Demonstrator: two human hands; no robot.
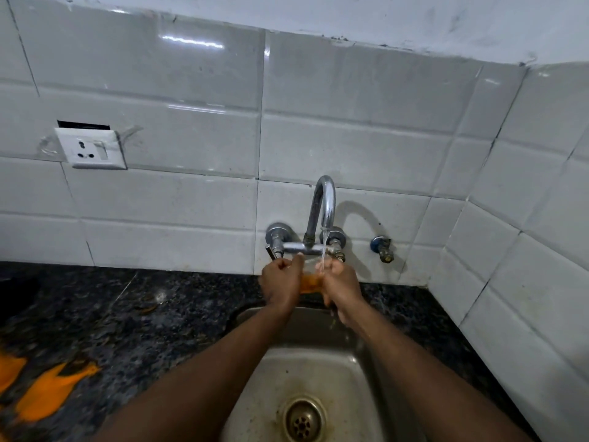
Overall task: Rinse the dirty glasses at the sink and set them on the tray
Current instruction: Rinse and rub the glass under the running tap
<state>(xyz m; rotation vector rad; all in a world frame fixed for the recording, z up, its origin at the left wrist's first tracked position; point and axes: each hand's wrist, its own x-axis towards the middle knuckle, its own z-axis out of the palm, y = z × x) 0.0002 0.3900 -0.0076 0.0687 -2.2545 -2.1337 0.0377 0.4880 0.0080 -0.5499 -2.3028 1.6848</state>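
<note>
A clear drinking glass with orange residue [308,282] sits under the running stream of the curved chrome wall tap [324,202], above the steel sink [350,378]. The left hand [280,282] has its grip curled round one side of the glass. The right hand [339,283] seems to clasp the other side, though water blurs its fingers. A dark speckled stone surface [143,314] flanks the sink.

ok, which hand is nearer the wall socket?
Left. The left hand grips the glass below and right of the wall socket; the right hand holds the glass's other side, farther right, under the tap stream.
</note>
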